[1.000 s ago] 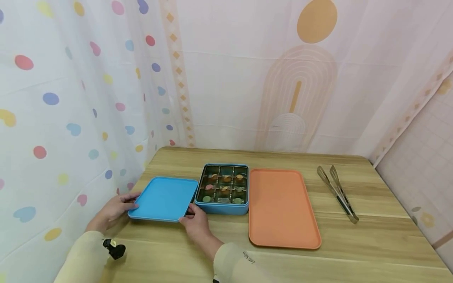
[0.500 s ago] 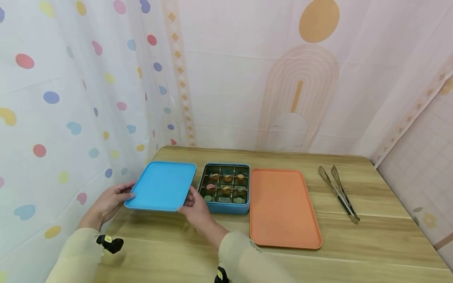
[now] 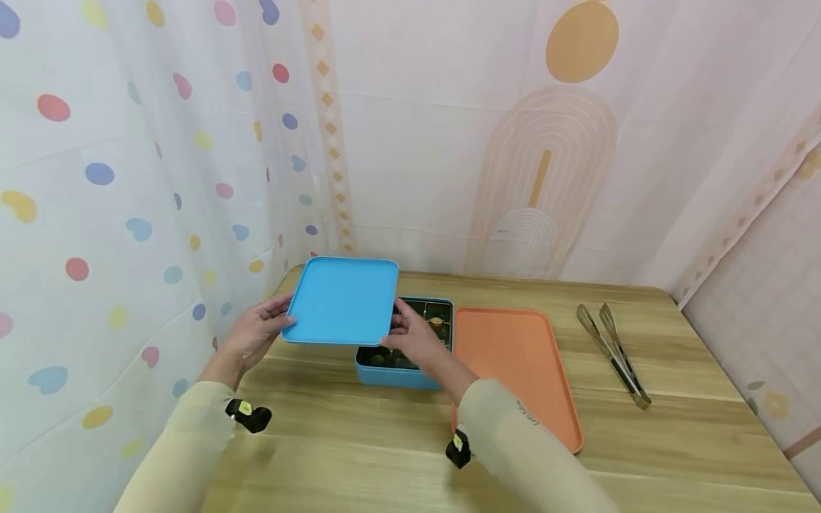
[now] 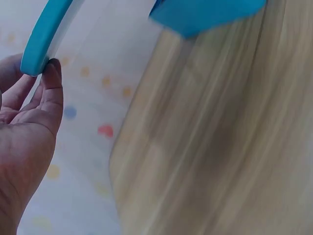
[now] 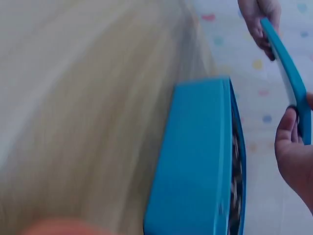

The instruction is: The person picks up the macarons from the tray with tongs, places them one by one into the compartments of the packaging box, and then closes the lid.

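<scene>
A square blue lid [image 3: 343, 301] is held level in the air between both hands in the head view. My left hand [image 3: 255, 332] pinches its left edge, thumb on top and fingers beneath. At the right edge my right hand [image 3: 418, 338] grips it the same way. Below and behind the lid stands a blue box [image 3: 398, 377] with a dark divided insert, partly covered by the lid and right hand. In its visible compartments lie small round pieces. The right wrist view shows the lid's rim [image 5: 288, 68] well above the box [image 5: 195, 161].
An orange tray [image 3: 513, 356] lies right of the box, partly behind the right forearm. Farther right, metal tongs [image 3: 616, 356] rest on the wooden table [image 3: 346, 442]. Patterned curtains [image 3: 410, 142] enclose the table's back and sides.
Both hands have lifted the lid off the table's left side and carried it up and right, so it now overlaps the box in the head view. Tray and tongs stay put.
</scene>
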{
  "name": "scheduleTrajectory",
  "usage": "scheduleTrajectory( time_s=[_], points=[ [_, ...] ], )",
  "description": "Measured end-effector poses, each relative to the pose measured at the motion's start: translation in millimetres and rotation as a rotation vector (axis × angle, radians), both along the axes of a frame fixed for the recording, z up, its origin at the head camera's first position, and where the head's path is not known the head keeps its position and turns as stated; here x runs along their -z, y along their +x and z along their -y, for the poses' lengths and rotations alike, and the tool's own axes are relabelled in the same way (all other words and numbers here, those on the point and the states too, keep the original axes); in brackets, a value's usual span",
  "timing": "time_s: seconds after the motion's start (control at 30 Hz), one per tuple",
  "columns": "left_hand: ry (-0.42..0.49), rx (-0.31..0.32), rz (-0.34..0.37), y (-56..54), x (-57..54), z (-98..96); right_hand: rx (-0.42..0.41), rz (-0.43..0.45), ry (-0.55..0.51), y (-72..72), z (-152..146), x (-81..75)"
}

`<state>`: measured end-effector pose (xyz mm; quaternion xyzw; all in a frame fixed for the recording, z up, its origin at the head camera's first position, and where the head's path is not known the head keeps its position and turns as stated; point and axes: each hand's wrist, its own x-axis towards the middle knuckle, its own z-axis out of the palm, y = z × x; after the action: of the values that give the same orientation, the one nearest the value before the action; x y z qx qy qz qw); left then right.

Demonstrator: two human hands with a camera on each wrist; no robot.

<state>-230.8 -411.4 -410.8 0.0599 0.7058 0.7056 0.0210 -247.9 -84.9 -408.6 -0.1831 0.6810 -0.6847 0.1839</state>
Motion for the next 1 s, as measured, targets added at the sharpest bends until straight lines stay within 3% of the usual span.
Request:
scheduleTrajectory(
  time_s=[0.27, 0.5, 0.83, 1.0],
  points=[
    [0.046, 0.007, -0.020, -20.5, -6.3, -48.6, 0.037, 0.005, -0.027, -22.0, -47.6, -6.2],
    [0.061, 0.028, -0.001, -28.6, -9.6, -79.5, 0.070, 0.003, -0.026, -38.0, -75.1, -13.6],
    [-0.083, 0.074, -0.016, -45.9, -18.0, -94.6, 0.047, -0.031, 0.029, -51.1, -103.0, -23.3],
    [-0.093, 0.100, -0.017, -50.8, -23.7, -96.2, 0.033, -0.054, 0.017, -55.9, -110.3, -26.5]
  ],
)
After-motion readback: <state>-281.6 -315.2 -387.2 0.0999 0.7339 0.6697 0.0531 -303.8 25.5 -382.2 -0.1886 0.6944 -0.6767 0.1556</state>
